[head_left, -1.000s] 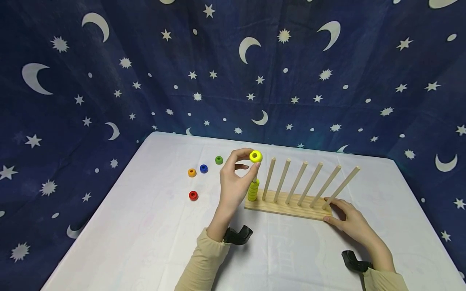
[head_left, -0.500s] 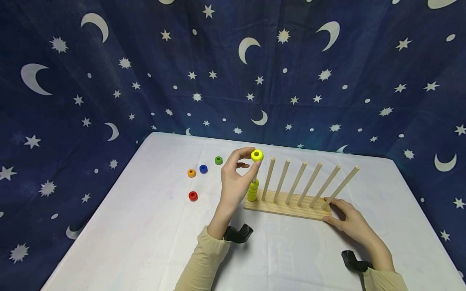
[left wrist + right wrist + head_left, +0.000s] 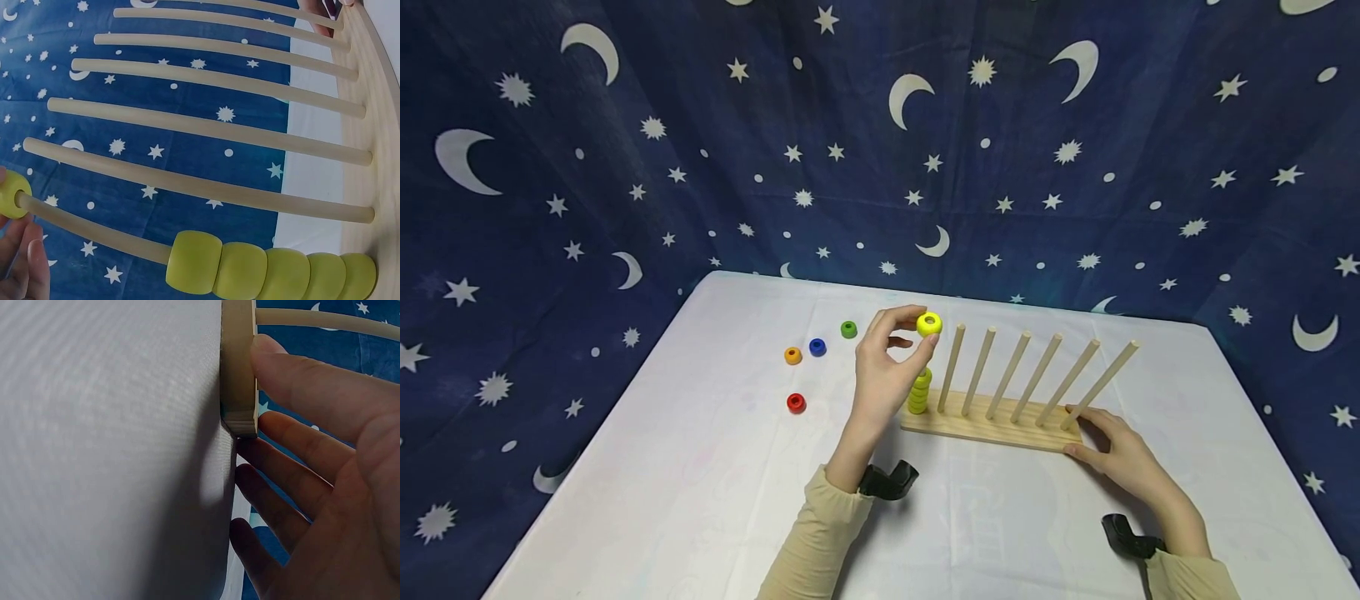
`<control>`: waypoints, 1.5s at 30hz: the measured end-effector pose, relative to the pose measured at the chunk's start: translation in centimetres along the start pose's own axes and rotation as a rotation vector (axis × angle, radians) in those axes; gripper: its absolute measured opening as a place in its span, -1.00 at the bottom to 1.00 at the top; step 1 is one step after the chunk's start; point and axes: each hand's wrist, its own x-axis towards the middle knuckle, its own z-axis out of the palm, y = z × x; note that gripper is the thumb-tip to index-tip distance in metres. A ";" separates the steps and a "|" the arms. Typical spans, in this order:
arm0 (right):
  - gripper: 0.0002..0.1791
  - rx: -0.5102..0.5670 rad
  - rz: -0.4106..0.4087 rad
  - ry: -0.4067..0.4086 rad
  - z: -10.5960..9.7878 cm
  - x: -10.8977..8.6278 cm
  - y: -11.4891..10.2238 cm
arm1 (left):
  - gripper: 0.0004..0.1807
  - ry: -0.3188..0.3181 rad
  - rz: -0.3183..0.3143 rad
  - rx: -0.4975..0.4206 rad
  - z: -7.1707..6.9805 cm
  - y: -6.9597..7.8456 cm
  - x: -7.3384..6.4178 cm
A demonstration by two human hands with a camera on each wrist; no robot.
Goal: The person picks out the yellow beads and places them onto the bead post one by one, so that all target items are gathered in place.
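Note:
Between thumb and fingers, my left hand [image 3: 883, 379] pinches a yellow bead [image 3: 929, 331] at the top of the leftmost peg. In the left wrist view, the peg's tip meets the hole of that bead [image 3: 9, 192]. Lower on the same peg, several yellow beads [image 3: 919, 395] are stacked down to the wooden base [image 3: 955, 426]. My right hand [image 3: 1118, 452] holds the right end of this peg stand. Its thumb [image 3: 294, 372] lies on the board in the right wrist view, with the index finger at the opposite edge. The other pegs [image 3: 1015, 375] carry no beads.
Left of the stand, loose beads lie on the white cloth [image 3: 700, 467]: green [image 3: 848, 330], blue [image 3: 817, 347], orange [image 3: 793, 356] and red [image 3: 796, 403]. A dark blue curtain [image 3: 850, 100] with moons and stars hangs behind the table.
The pinched yellow bead has shifted slightly right and now sits a little lower over the leftmost peg's tip. The right hand stays on the stand's end.

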 end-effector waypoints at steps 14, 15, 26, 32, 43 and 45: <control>-0.30 0.004 -0.004 0.006 0.0 0.0 0.0 | -0.67 -0.038 -0.033 -0.001 -0.8 3.1 0.1; -0.30 0.003 -0.003 0.007 0.0 0.0 0.0 | -0.68 -0.037 -0.030 0.000 -0.9 3.4 0.1; -0.30 0.002 0.001 0.004 0.1 0.0 0.1 | -0.71 -0.017 -0.061 -0.012 -1.4 2.4 0.3; -0.30 0.000 -0.005 0.014 0.1 0.0 0.2 | -0.72 0.006 -0.034 0.018 -1.4 -1.2 0.5; -0.31 0.000 -0.012 0.023 0.1 0.0 0.1 | -0.72 -0.108 -0.212 0.113 -3.1 -2.5 0.8; -0.31 0.002 -0.012 0.021 0.1 -0.1 0.1 | -0.71 -0.123 -0.247 0.137 -3.4 -2.8 0.8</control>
